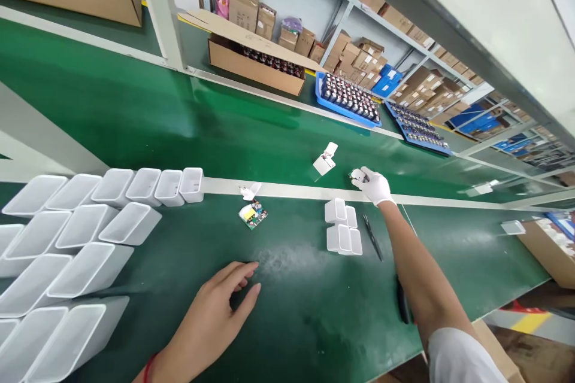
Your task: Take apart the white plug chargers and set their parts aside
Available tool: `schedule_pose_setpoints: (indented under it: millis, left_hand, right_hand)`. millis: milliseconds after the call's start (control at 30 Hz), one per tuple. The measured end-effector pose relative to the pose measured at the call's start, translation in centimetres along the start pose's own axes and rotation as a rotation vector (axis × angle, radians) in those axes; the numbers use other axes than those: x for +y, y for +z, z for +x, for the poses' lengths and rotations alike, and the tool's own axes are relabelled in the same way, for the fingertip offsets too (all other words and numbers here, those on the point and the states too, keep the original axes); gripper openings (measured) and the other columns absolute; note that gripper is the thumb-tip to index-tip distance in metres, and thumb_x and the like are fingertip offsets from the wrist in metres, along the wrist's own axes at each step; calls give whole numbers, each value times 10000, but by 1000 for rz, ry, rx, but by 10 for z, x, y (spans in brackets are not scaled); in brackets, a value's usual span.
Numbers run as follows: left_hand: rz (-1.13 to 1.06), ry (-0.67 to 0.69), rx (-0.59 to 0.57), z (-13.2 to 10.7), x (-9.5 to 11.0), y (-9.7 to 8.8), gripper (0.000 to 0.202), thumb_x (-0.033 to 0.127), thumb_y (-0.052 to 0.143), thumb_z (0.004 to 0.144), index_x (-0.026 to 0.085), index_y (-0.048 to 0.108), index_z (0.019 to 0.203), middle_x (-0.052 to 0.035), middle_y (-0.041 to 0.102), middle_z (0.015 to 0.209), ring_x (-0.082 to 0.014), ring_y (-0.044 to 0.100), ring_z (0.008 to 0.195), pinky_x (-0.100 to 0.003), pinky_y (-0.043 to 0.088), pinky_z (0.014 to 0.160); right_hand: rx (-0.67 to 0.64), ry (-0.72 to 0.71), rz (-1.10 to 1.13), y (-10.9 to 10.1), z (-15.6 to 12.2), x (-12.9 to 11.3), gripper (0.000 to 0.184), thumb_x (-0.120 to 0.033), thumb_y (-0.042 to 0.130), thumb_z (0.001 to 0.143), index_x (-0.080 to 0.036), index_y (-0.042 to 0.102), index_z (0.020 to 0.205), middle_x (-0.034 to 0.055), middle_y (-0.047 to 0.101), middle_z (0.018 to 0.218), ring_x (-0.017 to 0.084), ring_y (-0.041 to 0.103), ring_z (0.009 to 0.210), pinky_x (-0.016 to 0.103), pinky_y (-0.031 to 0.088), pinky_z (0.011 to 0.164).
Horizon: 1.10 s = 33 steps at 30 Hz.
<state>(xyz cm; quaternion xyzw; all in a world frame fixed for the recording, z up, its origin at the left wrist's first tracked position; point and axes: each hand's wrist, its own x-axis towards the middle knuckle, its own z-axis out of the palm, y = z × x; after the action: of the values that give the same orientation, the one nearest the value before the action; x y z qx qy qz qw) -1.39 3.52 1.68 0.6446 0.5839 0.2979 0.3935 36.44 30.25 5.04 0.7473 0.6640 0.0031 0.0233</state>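
My left hand (215,317), bare with a red band at the wrist, rests low over the green table. Its thumb and fingers are apart and slightly curled, with nothing between them. Beyond its fingertips lies a circuit board (254,214) with a yellow-wrapped component, and a white plastic piece (250,191) beside it. My right hand (376,187), in a white glove, reaches out over the green strip behind the pale rail. Its fingers are closed on a small white part (358,175), mostly covered by the glove. Left of it lies a white piece with a flap (325,159).
Rows of white plastic housings (92,269) stand at left. Several small white housings (343,227) stand near black tweezers (373,238); a black-handled tool (403,299) lies partly under my right forearm. Behind are an open carton (256,69) and blue trays (348,109) of components.
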Motion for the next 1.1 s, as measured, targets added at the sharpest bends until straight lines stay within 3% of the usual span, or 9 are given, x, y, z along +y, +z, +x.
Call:
schedule_pose_setpoints:
  millis: [167,333,467,633,767,867,967,1033,1100]
  left_hand:
    - [158,296,-107,32,53,37,422,317,551,891,249,529,1306,-107,563,1302,-259,622,1116,-382,552,933]
    - [271,456,-108,83,87,107,430,252,673,811,209,550,1221,-188,452,1338,-357,576,1135,-509,539,895]
    - [261,437,-59,97,88,128,213,138,517,884,142,586,1085,-210,424,1322,-366,543,1161,-558,477,952]
    - [201,429,-64,68,61,89,150,137,499,887,172,546,1026,-140,476,1255,-281,533,1183,-437,475,996]
    - [122,279,-26,26,30,48,515,182,631,826,223,390,1280,-102,517,1256,-262,554,1158,-421,488,978]
    - [140,165,2,2,14,28,771,287,723,777,248,274,1402,-115,483,1296,-288,522,1205,-452,462,1011]
    - [179,188,-58,-9,5,15,935,410,771,712,249,229,1457,-153,396,1377,-349,417,1301,-501,430,1040]
    - [174,256,-118,-11,2,9,785,372,706,777,247,294,1434,-149,389,1410,-338,379,1334,-484,431,1045]
    - [177,263,-97,-12,2,5,493,307,605,860,220,439,1316,-135,516,1288,-292,495,1229,-436,487,976]
  right_hand:
    - [91,-96,370,-27,-66,3,714,-495,664,780,-72,488,1329,145,690,1075,221,669,932,355,534,825]
    - [71,-327,710,-48,-154,-2,606,-475,748,704,-142,642,1199,79,698,952,198,644,755,371,547,716]
    - [-69,-363,806,-48,-197,-6,502,-440,688,765,-180,659,1193,58,702,908,188,629,713,349,539,673]
    - [-202,-443,891,-37,-224,-20,481,-367,672,768,-173,635,1207,59,698,935,190,635,728,333,538,665]
    - [-119,-564,772,-28,-234,-49,557,-319,749,694,-154,609,1206,-22,596,664,141,555,584,316,515,619]
    - [-28,-713,728,-27,-236,-74,571,-333,791,664,-199,610,1188,-18,586,717,138,551,596,311,510,602]
    - [29,-849,690,-29,-235,-93,556,-373,775,702,-260,592,1214,11,626,826,177,606,708,367,533,711]
    - [81,-879,645,-30,-234,-101,554,-410,775,705,-281,596,1213,29,651,881,220,633,826,419,521,814]
    - [123,-878,611,-31,-233,-104,559,-446,782,692,-286,609,1199,40,661,901,249,637,892,445,508,852]
